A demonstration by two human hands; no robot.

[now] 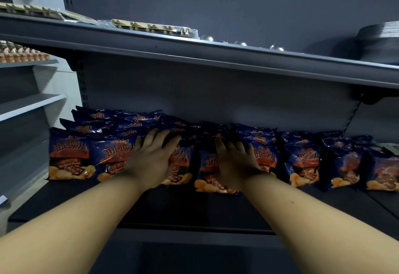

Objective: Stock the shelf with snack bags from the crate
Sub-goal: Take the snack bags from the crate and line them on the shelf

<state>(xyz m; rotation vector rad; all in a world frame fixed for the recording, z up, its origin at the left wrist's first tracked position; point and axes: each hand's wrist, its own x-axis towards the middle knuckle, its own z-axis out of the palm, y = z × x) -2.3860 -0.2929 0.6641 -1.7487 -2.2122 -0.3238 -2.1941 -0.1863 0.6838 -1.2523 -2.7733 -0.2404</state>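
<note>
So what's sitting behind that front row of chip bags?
More of the same blue bags stacked behind the front row, most on the left. Both hands cover the middle.

Both hands lie flat, fingers straight, on blue chip bags (302, 157) standing in a row on the dark shelf (64, 198): left hand (151, 157), right hand (235, 161). Packets (151, 26) rest on the upper shelf (194, 51).

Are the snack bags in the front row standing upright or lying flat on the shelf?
Leaning, neither flat nor fully upright: the snack bags rest on their bottom edges, tilted back against the rows behind. Both hands press on their fronts.
</note>
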